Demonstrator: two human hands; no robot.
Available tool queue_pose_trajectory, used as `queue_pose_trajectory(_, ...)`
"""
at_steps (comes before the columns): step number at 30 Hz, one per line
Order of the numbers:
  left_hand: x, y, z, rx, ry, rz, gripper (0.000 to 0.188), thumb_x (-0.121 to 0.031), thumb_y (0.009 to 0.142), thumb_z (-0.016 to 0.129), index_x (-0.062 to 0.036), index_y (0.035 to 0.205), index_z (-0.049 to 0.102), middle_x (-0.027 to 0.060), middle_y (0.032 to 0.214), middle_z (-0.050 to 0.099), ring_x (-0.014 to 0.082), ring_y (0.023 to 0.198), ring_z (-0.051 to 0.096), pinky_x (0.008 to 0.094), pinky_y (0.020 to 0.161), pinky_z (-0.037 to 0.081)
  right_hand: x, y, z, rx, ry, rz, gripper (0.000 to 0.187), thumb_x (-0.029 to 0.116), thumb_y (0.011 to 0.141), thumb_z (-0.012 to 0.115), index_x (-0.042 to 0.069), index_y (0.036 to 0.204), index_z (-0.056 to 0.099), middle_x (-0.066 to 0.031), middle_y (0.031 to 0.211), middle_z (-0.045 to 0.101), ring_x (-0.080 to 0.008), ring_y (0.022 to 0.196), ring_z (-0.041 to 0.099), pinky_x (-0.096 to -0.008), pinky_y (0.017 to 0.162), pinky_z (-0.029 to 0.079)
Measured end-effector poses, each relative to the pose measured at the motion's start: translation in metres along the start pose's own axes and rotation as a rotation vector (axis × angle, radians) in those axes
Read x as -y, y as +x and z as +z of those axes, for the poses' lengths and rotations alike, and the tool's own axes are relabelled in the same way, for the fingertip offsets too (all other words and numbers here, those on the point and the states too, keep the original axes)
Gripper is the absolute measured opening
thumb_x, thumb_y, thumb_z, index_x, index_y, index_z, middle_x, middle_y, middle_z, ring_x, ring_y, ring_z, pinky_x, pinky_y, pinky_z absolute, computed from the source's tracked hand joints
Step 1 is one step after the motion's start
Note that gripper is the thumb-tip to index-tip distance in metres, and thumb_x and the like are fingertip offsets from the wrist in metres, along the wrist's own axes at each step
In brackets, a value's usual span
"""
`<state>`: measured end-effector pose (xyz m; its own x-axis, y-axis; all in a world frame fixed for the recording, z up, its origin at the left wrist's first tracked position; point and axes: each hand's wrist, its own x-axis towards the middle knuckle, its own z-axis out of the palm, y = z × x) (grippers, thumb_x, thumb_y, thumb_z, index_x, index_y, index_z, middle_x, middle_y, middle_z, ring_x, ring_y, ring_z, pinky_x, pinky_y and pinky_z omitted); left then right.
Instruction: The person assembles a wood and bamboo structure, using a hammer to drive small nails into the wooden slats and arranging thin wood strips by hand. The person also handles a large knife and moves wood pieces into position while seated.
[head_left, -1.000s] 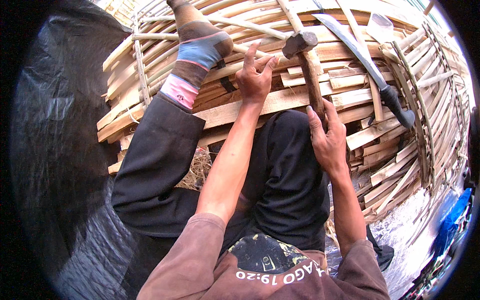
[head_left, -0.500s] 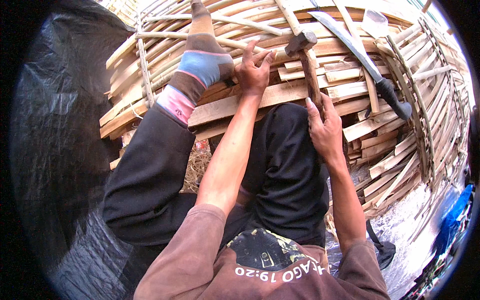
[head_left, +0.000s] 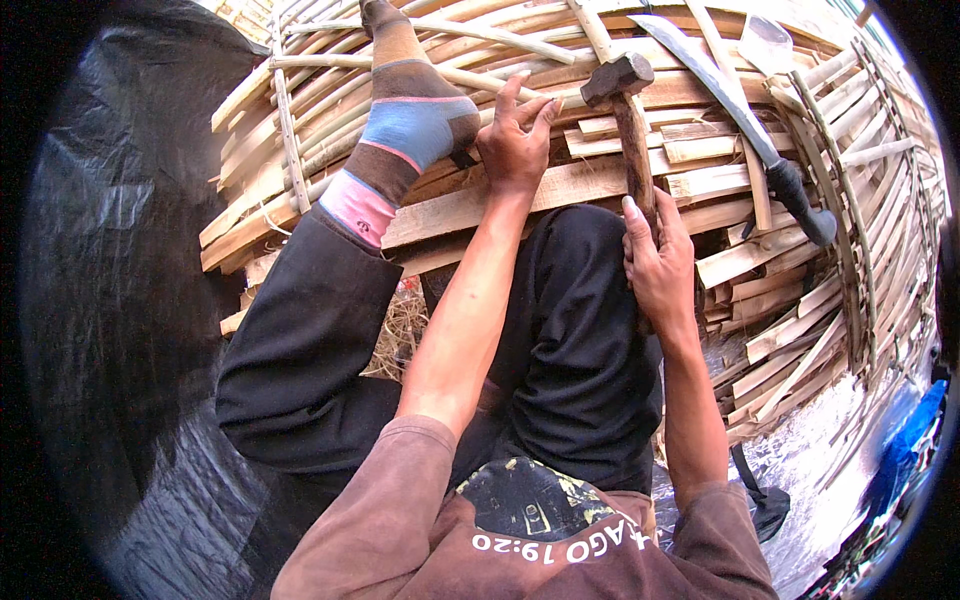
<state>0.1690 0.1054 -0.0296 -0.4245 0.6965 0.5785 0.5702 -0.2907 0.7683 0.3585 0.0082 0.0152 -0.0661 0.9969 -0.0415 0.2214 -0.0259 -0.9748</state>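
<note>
In my right hand (head_left: 662, 262) is a hammer (head_left: 632, 145), gripped by its brown wooden handle. The dark, blunt metal head points away from me, above the split wood. My left hand (head_left: 515, 150) is beyond my knees, with its finger and thumb closed around a thin pale wooden pole (head_left: 465, 77). Anything smaller between those fingertips is too small to make out. Just below that hand runs a broad wooden board (head_left: 560, 190). To the left, my socked foot (head_left: 415, 125) rests on the slatted wood.
A machete (head_left: 730, 100) with a black handle lies on the slats at the right. Split wood strips (head_left: 760, 290) are stacked below it, beside a curved slatted frame (head_left: 890, 190). Black plastic sheeting (head_left: 120, 250) covers the left side. A blue cloth-like thing (head_left: 905, 440) is far right.
The view has shifted slightly, so most things sit a little farther right. Both hands keep their hold, and the hammer stays raised in nearly the same pose.
</note>
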Motion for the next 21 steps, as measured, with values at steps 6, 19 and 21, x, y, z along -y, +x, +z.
queue_pose_trajectory(6, 0.010, -0.001, 0.005, -0.045, 0.007, 0.034, 0.031, -0.022, 0.085, 0.077, -0.0078, 0.110, 0.067, 0.0125, 0.085, 0.075, 0.0233, 0.080, 0.074, 0.0326, 0.070, 0.056, 0.010, -0.002, 0.000, 0.011, 0.000, -0.023, 0.035, 0.027, 0.101, 0.058, 0.001, 0.124, 0.057, -0.0088, 0.084, 0.065, -0.0129, 0.078, 0.057, -0.0296, 0.072, 0.049)
queue_pose_trajectory(19, 0.001, 0.004, -0.009, 0.065, 0.044, 0.162, 0.018, -0.014, 0.084, 0.077, -0.0062, 0.100, 0.075, 0.0122, 0.081, 0.073, 0.0174, 0.069, 0.070, 0.0302, 0.065, 0.052, 0.031, 0.019, -0.009, 0.104, -0.109, -0.149, 0.033, 0.024, 0.099, 0.061, 0.001, 0.122, 0.057, -0.0117, 0.078, 0.066, -0.0129, 0.071, 0.060, -0.0302, 0.066, 0.049)
queue_pose_trajectory(21, 0.000, 0.004, -0.008, 0.053, 0.045, 0.196, 0.019, -0.013, 0.084, 0.077, -0.0069, 0.102, 0.075, 0.0127, 0.080, 0.072, 0.0192, 0.068, 0.070, 0.0309, 0.065, 0.052, 0.026, 0.021, -0.010, 0.136, -0.188, -0.162, 0.034, 0.024, 0.099, 0.061, 0.001, 0.123, 0.056, -0.0169, 0.080, 0.068, -0.0188, 0.073, 0.067, -0.0336, 0.067, 0.051)
